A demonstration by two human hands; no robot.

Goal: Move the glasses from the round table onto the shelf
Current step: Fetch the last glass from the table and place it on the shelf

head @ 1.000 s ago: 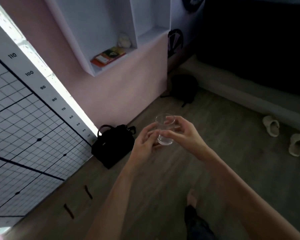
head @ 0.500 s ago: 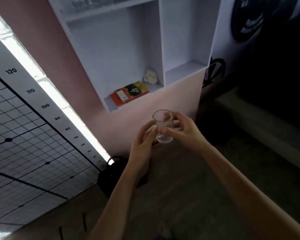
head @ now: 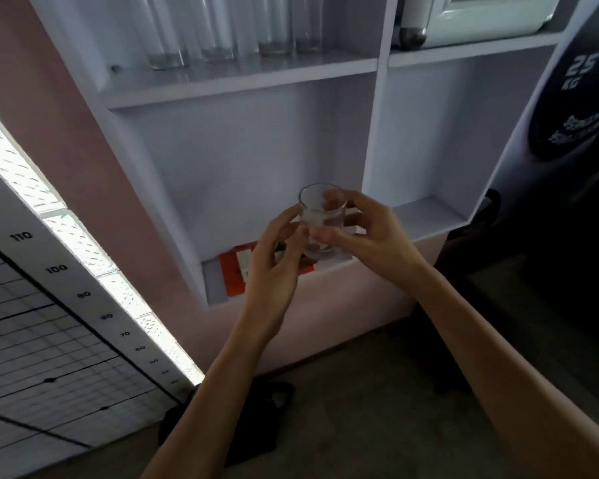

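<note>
A small clear glass [head: 320, 216] is held upright in front of the white wall shelf [head: 242, 84]. My right hand [head: 367, 236] grips it from the right, thumb across its front and fingers behind. My left hand [head: 274, 264] has its fingertips against the glass's left side, fingers loosely bent. Several tall clear glasses [head: 218, 32] stand in a row on the upper shelf board, above and left of the held glass. The round table is out of view.
An orange book [head: 236, 271] lies in the lower shelf compartment behind my hands. A black bag [head: 249, 423] sits on the floor below. A measuring board with numbers [head: 49, 271] leans at the left. A dark 25 kg weight plate [head: 574, 98] hangs at the right.
The view has tilted up and closer to the shelf; the upper board with the tall glasses has come into view. Both hands have carried the glass up toward the shelf, grip unchanged.
</note>
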